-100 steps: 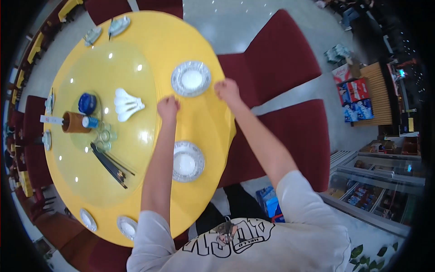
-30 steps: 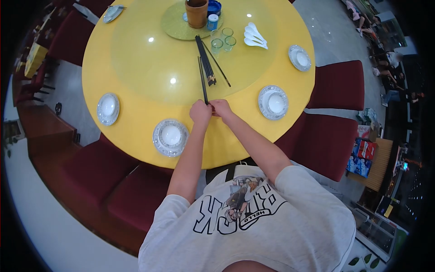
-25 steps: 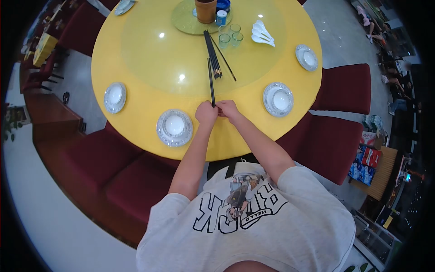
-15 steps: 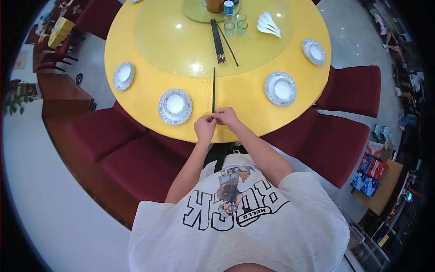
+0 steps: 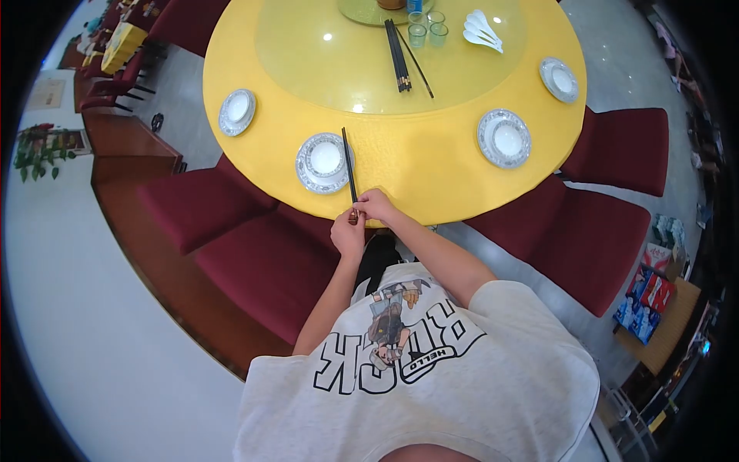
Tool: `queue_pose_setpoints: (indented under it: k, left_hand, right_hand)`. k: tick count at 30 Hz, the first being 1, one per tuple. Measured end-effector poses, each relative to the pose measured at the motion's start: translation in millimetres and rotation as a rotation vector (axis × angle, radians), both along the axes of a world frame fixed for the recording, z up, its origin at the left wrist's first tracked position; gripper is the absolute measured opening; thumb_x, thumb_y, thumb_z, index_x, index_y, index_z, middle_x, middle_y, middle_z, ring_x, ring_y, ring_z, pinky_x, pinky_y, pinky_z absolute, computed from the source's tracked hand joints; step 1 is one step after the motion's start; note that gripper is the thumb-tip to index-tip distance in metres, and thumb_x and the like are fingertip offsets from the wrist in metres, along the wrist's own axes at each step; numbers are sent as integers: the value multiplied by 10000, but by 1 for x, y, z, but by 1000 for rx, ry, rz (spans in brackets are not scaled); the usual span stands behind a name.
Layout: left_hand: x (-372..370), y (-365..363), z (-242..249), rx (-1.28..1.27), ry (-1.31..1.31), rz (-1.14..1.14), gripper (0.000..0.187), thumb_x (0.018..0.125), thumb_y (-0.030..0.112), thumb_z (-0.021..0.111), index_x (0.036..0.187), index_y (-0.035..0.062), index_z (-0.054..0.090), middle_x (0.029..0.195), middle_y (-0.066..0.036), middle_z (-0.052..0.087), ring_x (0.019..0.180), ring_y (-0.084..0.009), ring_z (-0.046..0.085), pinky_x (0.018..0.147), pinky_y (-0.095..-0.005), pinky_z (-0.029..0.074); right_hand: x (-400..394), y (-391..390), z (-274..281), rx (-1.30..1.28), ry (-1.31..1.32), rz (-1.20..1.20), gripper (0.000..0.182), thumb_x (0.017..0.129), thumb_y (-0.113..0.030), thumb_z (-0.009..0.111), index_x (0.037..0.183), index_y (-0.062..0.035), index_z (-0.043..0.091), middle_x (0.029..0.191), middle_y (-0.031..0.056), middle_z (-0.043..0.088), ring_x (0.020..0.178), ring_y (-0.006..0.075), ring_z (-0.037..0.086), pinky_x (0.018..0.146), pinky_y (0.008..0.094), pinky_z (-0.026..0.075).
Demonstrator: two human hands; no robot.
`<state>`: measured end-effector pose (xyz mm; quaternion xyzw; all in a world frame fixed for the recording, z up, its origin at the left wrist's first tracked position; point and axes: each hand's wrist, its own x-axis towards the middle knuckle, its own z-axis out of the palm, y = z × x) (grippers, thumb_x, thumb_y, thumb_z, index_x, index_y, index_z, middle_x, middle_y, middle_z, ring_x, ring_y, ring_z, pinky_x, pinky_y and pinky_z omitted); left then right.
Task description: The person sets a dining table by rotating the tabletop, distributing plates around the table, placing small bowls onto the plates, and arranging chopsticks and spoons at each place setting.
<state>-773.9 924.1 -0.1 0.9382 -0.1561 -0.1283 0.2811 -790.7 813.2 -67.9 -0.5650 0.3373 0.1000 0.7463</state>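
Over the near edge of the table, a pair of dark chopsticks (image 5: 349, 162) points away from me, its tips leaning slightly left. My left hand (image 5: 349, 236) is closed around the lower ends. Just above it, my right hand (image 5: 376, 205) pinches the same chopsticks, the two hands almost touching. Close along the left side of the chopsticks is a patterned plate (image 5: 305, 176) bearing a white bowl (image 5: 325, 158). Farther off, a bundle of dark chopsticks (image 5: 397, 58) lies on the glass turntable (image 5: 308, 69), with a single chopstick (image 5: 416, 63) beside it.
Other place settings include a plate with a bowl (image 5: 504, 140) to the right. Small glasses (image 5: 418, 35) and white spoons (image 5: 483, 32) stand on the turntable. Dark red chairs (image 5: 589, 239) surround the yellow table (image 5: 431, 165). Stacked boxes (image 5: 648, 296) are at far right.
The held chopsticks have moved left, beside the near plate, and now lean left instead of pointing straight ahead. Both hands have lowered towards the table edge. The whole view has shifted.
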Motion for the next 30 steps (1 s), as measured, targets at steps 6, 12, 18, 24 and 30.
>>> queue_pose_setpoints:
  k: [6,12,18,24,30]
  left_hand:
    - [29,10,-6,-68,87,-34,253,774,234,687,958,61,670,801,-138,659,733,-316,638,661,-403,492]
    - [57,18,-26,-133,107,-76,270,774,201,680,995,49,649,853,-159,652,787,-319,631,690,-396,485]
    - [70,21,-43,-169,146,-45,290,758,207,691,990,38,648,863,-138,662,797,-302,639,697,-394,487]
    - [67,23,-26,-142,176,12,359,739,194,695,1039,12,617,871,-114,648,791,-267,626,718,-379,482]
    - [39,25,-15,-139,-34,56,302,754,151,673,1006,12,583,798,-93,556,765,-259,558,722,-369,454]
  right_hand:
    - [21,16,-9,-96,66,-18,147,831,-117,624,760,10,644,653,62,609,547,124,574,502,256,473]
    - [44,14,-2,-491,89,97,224,808,-205,628,740,7,653,633,96,633,547,150,607,520,291,482]
    - [46,3,8,-619,116,83,256,804,-250,609,812,-5,683,674,98,661,606,167,639,599,290,502]
    - [19,-33,19,-577,149,41,263,789,-233,602,885,-3,685,737,96,677,653,162,655,628,284,512]
    - [-19,-106,44,-454,150,-177,248,795,-186,598,961,-14,664,808,76,680,691,140,648,606,269,506]
